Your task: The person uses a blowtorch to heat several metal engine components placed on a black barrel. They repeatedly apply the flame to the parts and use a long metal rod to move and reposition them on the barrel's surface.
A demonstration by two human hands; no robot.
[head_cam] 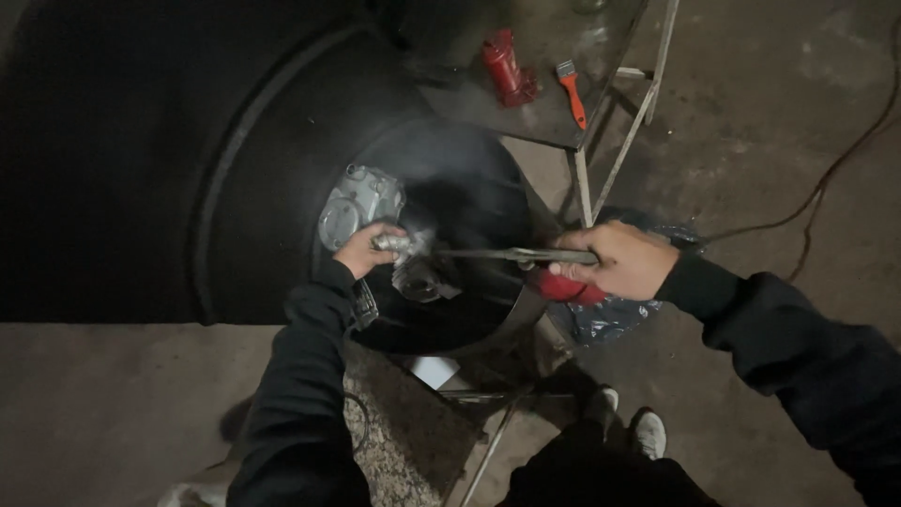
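My left hand grips a small silver metal fitting over a round black disc that sits in front of a very large dark tyre. My right hand is closed around the handle of a long metal wrench, whose far end meets the fitting at my left hand. A grey cast metal part lies on the disc just above my left hand. Another metal piece sits under the wrench, blurred.
A red bottle jack and an orange-handled brush rest on a metal stand behind the disc. A red object and a blue bag lie below my right hand. A cable crosses the concrete floor at right.
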